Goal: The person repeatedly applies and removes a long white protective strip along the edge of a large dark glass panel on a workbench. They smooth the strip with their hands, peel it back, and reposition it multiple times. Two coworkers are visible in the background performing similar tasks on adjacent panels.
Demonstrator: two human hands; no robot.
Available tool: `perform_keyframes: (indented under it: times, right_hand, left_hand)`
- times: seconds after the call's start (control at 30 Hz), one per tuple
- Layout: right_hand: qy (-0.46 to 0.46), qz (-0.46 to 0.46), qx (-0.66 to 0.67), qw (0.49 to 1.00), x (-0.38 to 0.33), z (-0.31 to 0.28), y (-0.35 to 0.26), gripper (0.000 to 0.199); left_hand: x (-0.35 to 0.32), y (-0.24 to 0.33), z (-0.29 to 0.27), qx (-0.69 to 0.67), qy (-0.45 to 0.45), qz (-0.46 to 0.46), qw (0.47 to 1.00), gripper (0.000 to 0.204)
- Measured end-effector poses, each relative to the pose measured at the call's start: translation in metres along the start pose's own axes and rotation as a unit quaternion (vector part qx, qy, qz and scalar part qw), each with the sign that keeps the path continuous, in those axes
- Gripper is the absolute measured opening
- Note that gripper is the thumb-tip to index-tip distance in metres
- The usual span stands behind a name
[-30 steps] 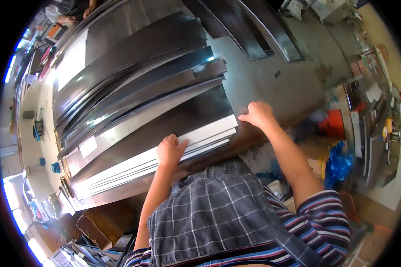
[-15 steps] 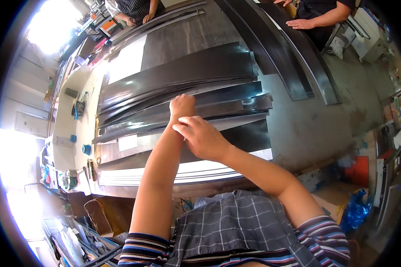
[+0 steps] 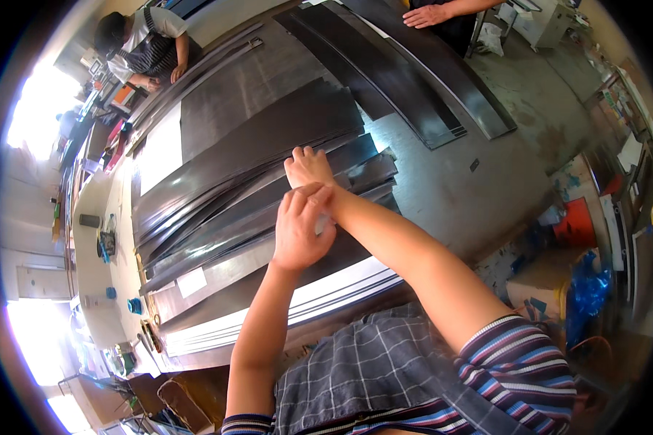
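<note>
Over the stacked dark strips point(image 3: 247, 145), my two forearms cross at the wrist. My left hand point(image 3: 301, 226) is closed round my right wrist, its fingers bent over the top and its thumb toward me. A small pale patch shows by that thumb, too unclear to name. Just beyond, my right hand point(image 3: 309, 168) has its fingers curled in a loose fist, and no object shows in it. The long, flat, glossy strips overlap in a fanned pile under both hands. White strips with dark lines point(image 3: 341, 293) lie along the table's near edge.
Longer dark strips point(image 3: 384, 72) lie at the far right of the metal table point(image 3: 479, 188). Co-workers stand at the far left point(image 3: 152, 51) and far right, one hand point(image 3: 426, 16) on a strip. Tape rolls point(image 3: 134, 305) and scissors sit along the left edge.
My hands have swapped roles: my right hand was at my left wrist, and now my left hand holds my right wrist. The view has shifted, showing more of the far-left co-worker.
</note>
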State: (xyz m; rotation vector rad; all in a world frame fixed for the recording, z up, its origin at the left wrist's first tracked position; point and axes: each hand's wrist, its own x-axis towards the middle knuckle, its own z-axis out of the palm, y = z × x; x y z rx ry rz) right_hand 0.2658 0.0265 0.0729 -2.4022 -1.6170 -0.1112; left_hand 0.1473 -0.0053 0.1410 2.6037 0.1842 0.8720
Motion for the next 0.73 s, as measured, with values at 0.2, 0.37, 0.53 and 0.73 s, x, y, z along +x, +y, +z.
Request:
perform_keyframes:
  times: [0.2, 0.37, 0.53, 0.73]
  right_hand:
    - [-0.027, 0.005, 0.049, 0.998, 0.008, 0.009, 0.001, 0.02]
    - [-0.011, 0.008, 0.012, 1.0, 0.01, -0.003, -0.006, 0.018]
    - [-0.007, 0.019, 0.164, 0.986, 0.012, 0.006, 0.0, 0.02]
    - [0.07, -0.149, 0.313, 0.935, -0.032, -0.03, -0.058, 0.028]
  left_hand:
    - [-0.002, -0.004, -0.004, -0.039, -0.037, 0.005, 0.999, 0.043]
    - [0.004, 0.012, -0.014, -0.007, -0.051, 0.018, 0.999, 0.045]
    - [-0.016, -0.014, -0.011, -0.04, 0.004, -0.031, 0.999, 0.022]
    - [-0.061, -0.096, -0.013, 0.106, -0.161, -0.322, 0.927, 0.026]
